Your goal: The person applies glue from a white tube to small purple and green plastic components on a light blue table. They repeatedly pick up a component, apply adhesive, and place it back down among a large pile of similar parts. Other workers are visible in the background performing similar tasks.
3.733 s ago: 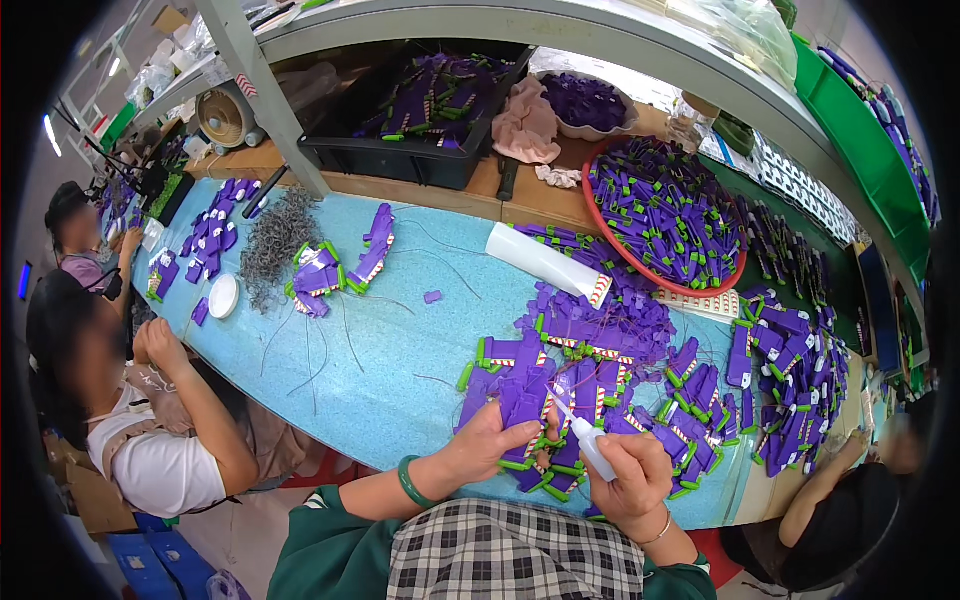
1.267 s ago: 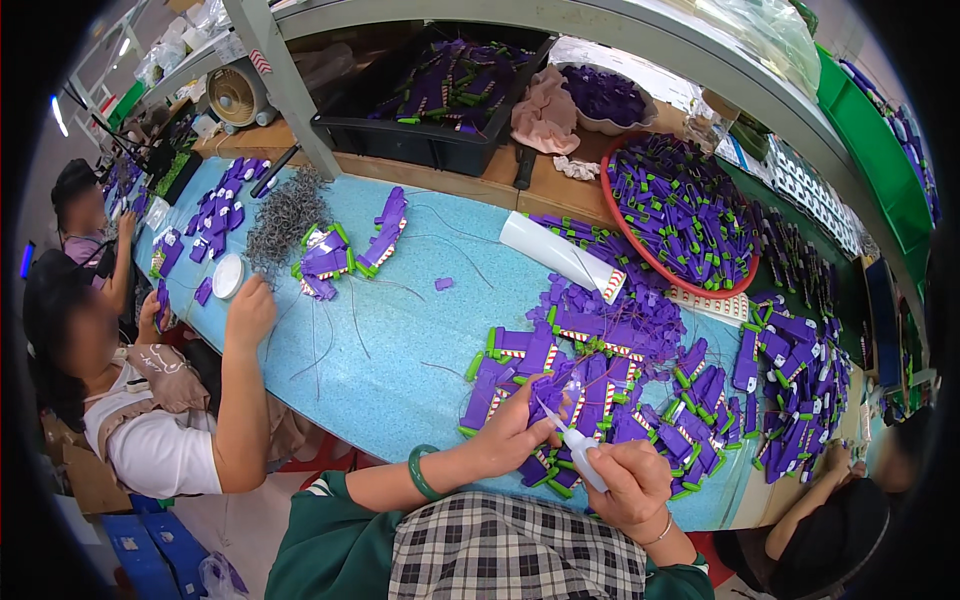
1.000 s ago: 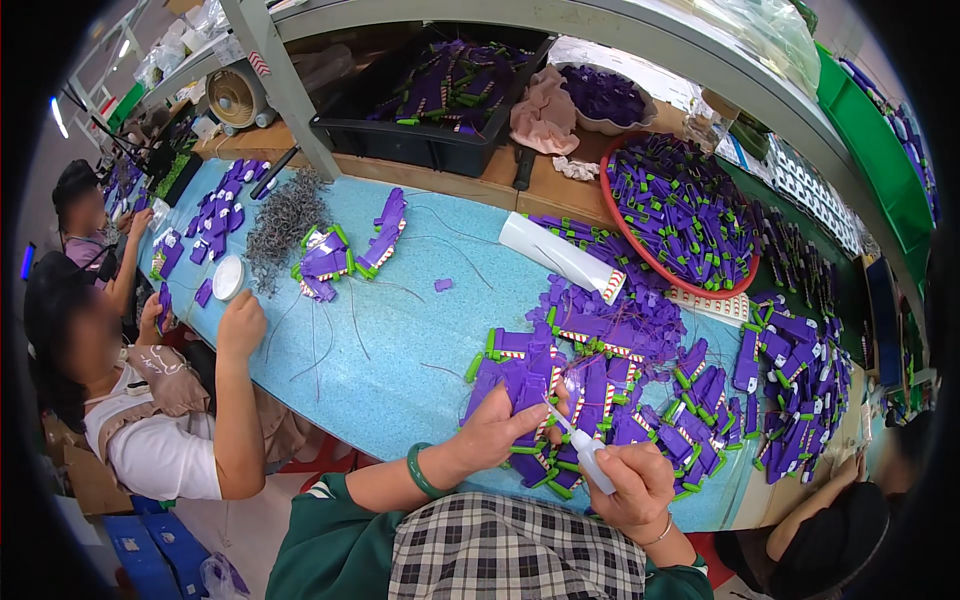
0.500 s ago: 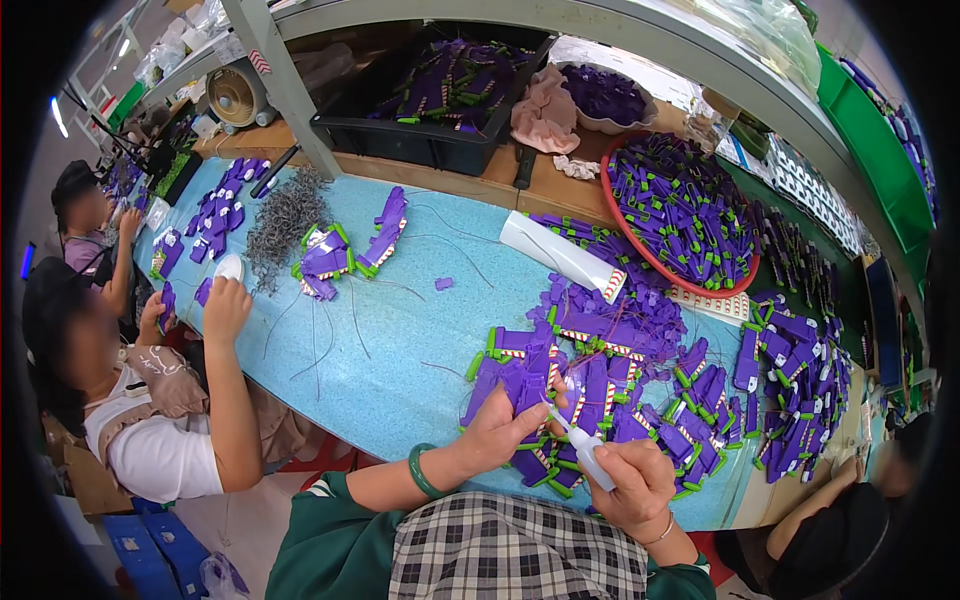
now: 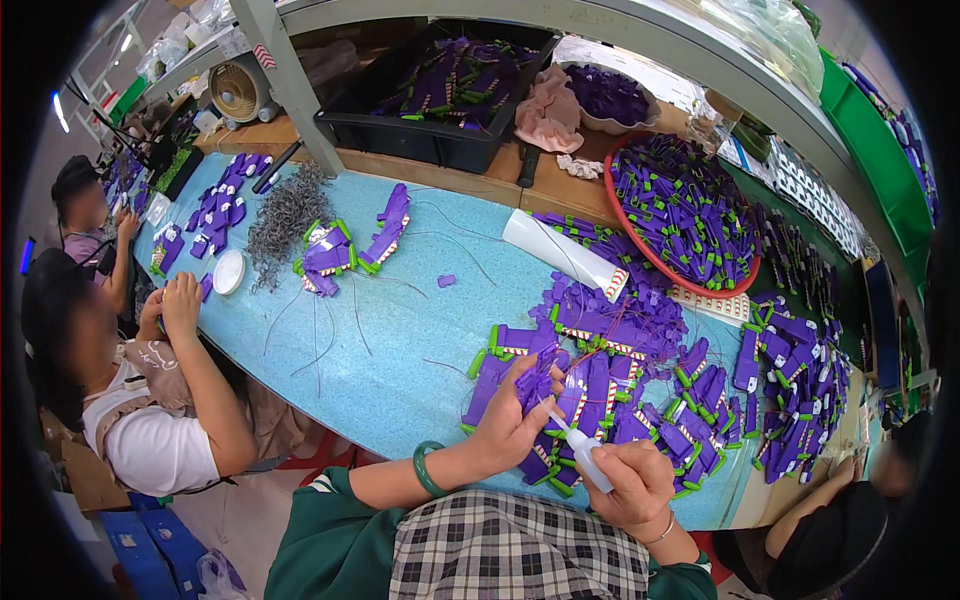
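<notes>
My left hand (image 5: 503,430) grips a small purple plastic piece (image 5: 541,378) between thumb and fingers, over a heap of purple parts. Closed around a white squeeze bottle (image 5: 586,455) with a thin nozzle, my right hand (image 5: 637,487) sits just to the right. The nozzle points up and left, its tip close to my left thumb and the purple piece. Beneath and beyond both hands lie purple assemblies (image 5: 596,390) with green ends and red-and-white striped strips. Whether the nozzle touches the piece is too small to tell.
Small purple pieces (image 5: 640,325) are heaped before a red basket (image 5: 612,190) of purple-and-green parts. A white striped roll (image 5: 560,252) lies left of it. Finished-looking stacks (image 5: 800,380) stand right. Wire bundle (image 5: 285,220), white dish (image 5: 229,272) and a co-worker (image 5: 150,400) are left.
My left hand has risen slightly and turned, bringing the small purple piece up into clearer view. The bottle has shifted little. The co-worker's hand has left the white dish and come nearer their body.
</notes>
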Demonstrator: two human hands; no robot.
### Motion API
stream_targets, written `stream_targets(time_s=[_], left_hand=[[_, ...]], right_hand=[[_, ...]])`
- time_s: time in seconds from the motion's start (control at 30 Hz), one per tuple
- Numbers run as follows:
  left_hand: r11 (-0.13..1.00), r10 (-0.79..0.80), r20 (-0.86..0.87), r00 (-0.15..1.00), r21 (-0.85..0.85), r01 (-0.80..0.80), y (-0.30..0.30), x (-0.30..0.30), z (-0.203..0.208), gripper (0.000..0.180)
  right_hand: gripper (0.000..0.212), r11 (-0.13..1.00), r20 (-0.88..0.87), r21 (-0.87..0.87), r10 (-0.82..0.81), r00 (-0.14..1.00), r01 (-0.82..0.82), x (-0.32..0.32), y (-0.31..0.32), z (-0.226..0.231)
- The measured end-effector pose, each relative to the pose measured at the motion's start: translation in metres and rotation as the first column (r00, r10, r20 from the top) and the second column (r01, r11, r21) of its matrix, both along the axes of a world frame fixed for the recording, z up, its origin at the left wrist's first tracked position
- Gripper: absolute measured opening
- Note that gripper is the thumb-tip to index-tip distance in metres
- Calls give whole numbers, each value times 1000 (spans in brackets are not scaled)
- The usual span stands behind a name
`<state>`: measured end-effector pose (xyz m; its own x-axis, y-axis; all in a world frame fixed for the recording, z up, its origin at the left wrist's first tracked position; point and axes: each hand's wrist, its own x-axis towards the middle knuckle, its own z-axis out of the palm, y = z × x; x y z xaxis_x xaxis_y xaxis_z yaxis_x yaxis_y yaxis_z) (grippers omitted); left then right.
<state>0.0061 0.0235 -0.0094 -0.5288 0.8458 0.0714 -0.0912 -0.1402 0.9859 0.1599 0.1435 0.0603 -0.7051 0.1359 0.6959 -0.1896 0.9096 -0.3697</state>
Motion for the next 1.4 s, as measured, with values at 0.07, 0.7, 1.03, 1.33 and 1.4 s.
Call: stream_targets(time_s=[0.07,0.7,1.03,1.33,1.4], left_hand=[[1000,15,-3,1000,14,-15,0,1,-1,52],[544,365,-898,245,-8,-839,8,-231,-7,49],[825,-286,-837,466,-463,-324,52,-71,33,59],[954,-40,-332,943,-292,-62,35,-104,15,20],[968,-77,-469,880,-245,-46,33,-117,21,17]], right_hand=[[47,1000,-1,0,5,1000,-5,0,0,0],[45,997,-100,-61,-46,994,40,5,8,-10],[43,996,-99,-81,-47,994,39,9,12,-14],[42,993,-105,-104,-75,992,64,19,15,-18],[42,993,-110,-110,-62,992,49,18,14,-20]])
